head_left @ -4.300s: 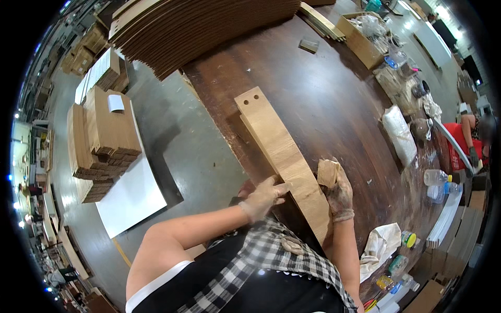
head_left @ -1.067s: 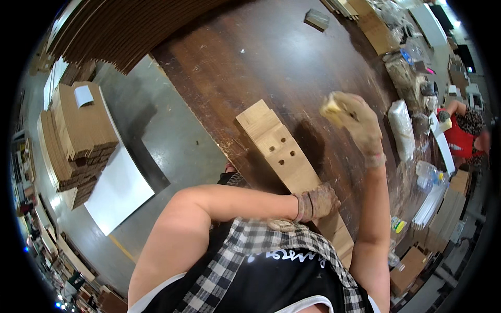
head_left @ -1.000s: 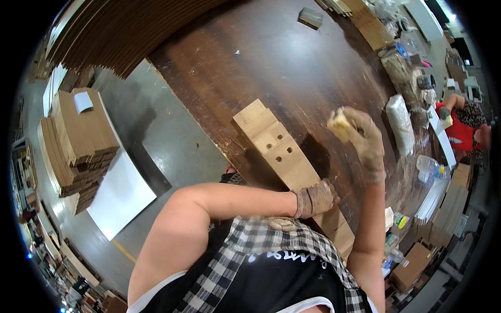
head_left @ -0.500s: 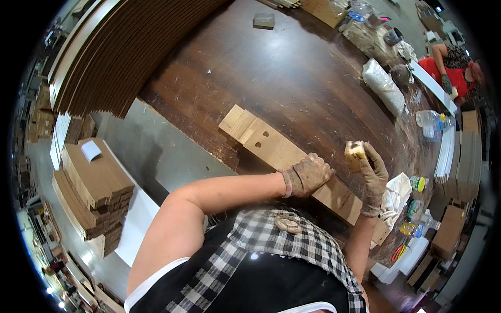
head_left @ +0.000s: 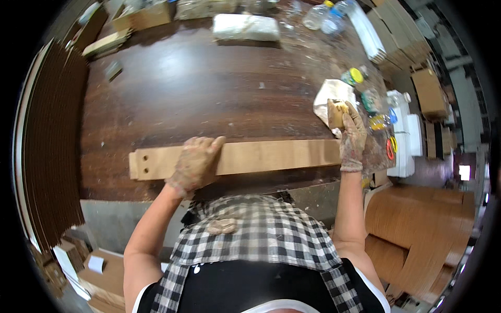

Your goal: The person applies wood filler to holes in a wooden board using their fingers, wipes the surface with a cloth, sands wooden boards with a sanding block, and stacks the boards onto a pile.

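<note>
A long pale wooden board lies across the near part of the dark brown table, with two round holes close to its left end. My left hand, in a stained work glove, is closed over the board just right of the holes. Past the board's right end, my gloved right hand pinches a small tan sponge-like block with a dark-stained face. Behind that block a crumpled white cloth rests on the table.
A tall stack of brown panels borders the left. A wrapped white package and plastic bottles stand at the far side. On the right are a yellow-lidded jar, red-and-yellow scissors and curved wooden panels.
My view has turned, so the board now runs nearly level. My left hand sits closer to the holed end. My right hand still holds the block, now in front of the cloth.
</note>
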Motion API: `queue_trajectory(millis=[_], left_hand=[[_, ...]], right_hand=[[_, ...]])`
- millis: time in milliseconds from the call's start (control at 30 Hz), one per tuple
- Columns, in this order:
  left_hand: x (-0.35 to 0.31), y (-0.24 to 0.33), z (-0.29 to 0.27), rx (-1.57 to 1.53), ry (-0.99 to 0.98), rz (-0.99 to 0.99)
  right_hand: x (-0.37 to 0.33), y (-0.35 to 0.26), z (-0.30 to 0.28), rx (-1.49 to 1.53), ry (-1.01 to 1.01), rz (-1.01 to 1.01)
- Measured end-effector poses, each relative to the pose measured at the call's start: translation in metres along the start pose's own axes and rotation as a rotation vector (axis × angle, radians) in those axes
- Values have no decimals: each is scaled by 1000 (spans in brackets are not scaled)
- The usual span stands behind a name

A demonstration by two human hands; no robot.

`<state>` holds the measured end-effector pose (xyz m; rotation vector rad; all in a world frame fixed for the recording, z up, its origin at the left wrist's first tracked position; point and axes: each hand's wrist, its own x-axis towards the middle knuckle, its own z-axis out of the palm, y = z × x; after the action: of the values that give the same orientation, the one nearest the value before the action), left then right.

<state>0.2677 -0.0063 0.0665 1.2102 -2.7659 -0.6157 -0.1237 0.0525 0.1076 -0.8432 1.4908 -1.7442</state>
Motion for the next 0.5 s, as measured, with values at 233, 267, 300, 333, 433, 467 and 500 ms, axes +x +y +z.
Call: queue_trajectory(millis=[233,267,300,333,433,467,500], left_hand=[[28,55,12,155,-3,59],[36,63,20,173,-3,70],[45,72,25,185,-4,86],[52,81,27,172,-36,71],[57,95,28,163,-52,-6],[60,98,25,161,-53,-6],[59,99,25,161,-55,-15]], right_hand=[[37,-4,-94,-139,224,-81],[47,2,-105,-89,194,-76],[53,2,-115,-48,169,-73],[56,-1,-123,-35,169,-35],[78,6,-157,-151,179,-142],[86,1,-167,-101,189,-124],[96,-3,-179,-139,187,-177]])
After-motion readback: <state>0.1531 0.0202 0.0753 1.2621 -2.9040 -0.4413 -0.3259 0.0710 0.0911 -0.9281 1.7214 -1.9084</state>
